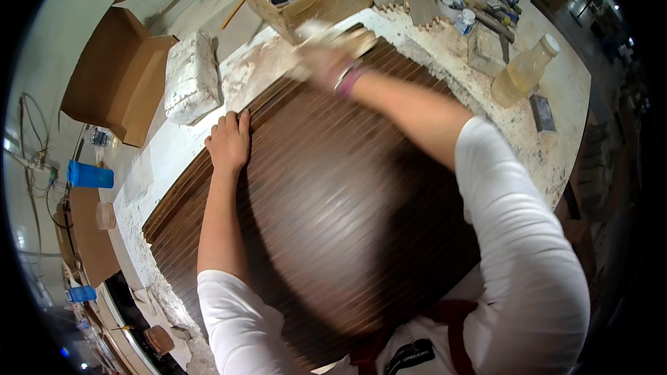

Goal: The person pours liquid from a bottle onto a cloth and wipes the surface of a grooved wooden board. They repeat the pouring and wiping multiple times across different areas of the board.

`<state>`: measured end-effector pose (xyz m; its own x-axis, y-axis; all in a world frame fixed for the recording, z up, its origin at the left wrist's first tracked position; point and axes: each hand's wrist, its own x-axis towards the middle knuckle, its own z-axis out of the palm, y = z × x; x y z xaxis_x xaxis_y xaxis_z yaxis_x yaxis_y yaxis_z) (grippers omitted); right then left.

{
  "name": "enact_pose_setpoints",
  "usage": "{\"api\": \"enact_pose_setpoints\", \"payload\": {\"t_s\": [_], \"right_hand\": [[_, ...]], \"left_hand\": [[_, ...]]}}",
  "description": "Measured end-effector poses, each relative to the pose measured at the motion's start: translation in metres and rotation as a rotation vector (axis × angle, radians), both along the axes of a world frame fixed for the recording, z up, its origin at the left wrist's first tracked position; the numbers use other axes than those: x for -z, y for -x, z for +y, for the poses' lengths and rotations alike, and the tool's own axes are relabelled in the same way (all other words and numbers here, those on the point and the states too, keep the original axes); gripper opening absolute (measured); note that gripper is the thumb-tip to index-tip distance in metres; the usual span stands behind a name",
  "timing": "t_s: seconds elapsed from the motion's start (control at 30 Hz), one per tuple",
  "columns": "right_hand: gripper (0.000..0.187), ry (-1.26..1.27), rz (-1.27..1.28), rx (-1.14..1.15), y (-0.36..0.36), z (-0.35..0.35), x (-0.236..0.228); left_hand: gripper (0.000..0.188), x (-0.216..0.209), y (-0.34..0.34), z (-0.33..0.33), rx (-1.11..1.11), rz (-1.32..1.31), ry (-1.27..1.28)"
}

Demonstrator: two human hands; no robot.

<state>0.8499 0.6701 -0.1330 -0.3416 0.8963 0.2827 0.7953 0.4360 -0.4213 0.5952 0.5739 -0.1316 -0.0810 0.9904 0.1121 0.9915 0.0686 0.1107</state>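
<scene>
A large dark brown panel (333,201) with a ribbed, slatted, glossy surface lies on the table in front of me. My left hand (229,144) is closed over the raised strip along its far left edge, fingertips bent over the rim. At the panel's far corner my right hand (325,64), smeared by motion, holds a whitish cloth (316,33) against the edge. Its fingers are partly hidden by blur and by the cloth. Just beyond my left hand sits a white wrapped block (192,78).
An open brown box (125,73) stands at the left, near a blue cup (90,174). Behind the panel is a cardboard box (326,3) full of odds and ends. To the right are a bottle of yellowish liquid (521,73), a grey block (542,113) and scattered tools (493,14).
</scene>
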Motion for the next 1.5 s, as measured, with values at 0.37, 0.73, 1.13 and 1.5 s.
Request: {"api": "enact_pose_setpoints", "payload": {"t_s": [0.37,0.73,1.13,1.5], "right_hand": [[0.024,-0.004,-0.189,-0.361,0.021,-0.015,-0.018],[0.026,0.023,-0.174,-0.355,0.046,-0.025,-0.028],[0.026,0.116,-0.212,0.333,-0.141,0.015,-0.056],[0.025,0.069,-0.315,0.110,-0.053,0.012,-0.039]], "left_hand": [[0.049,-0.002,0.004,0.000,-0.030,-0.027,0.045],[0.047,-0.005,-0.002,0.002,-0.040,-0.030,0.086],[0.048,-0.003,-0.003,-0.018,0.071,-0.057,0.075],[0.044,-0.004,-0.012,-0.025,0.030,-0.008,-0.037]]}}
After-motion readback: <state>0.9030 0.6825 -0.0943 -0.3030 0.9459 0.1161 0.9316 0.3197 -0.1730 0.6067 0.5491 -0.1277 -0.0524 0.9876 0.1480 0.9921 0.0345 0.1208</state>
